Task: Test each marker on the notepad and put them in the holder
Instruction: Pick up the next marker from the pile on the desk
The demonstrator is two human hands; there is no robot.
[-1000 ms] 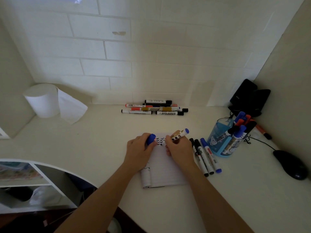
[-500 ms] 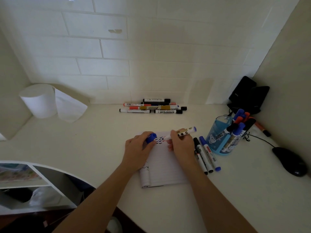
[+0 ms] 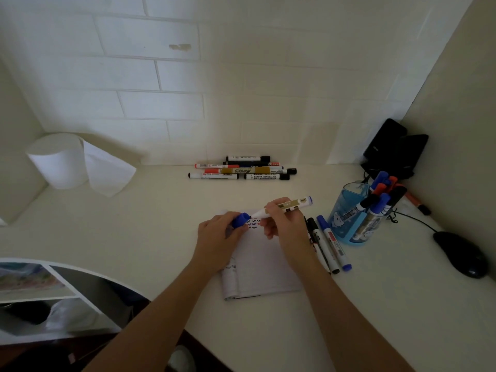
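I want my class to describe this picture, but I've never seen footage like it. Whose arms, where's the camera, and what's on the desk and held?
No machine here: a camera worn on a person's head looks down at their own bare arms. The left hand holds a blue marker cap; the right hand grips a white marker with a gold label, its tip at the lined white notepad. On the white desk: a translucent blue holder of markers, three loose markers, more markers by the wall, a black mouse.

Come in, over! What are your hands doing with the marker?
Right hand holds marker, tip over notepad. Left hand grips cap. Three markers lie between notepad and holder.
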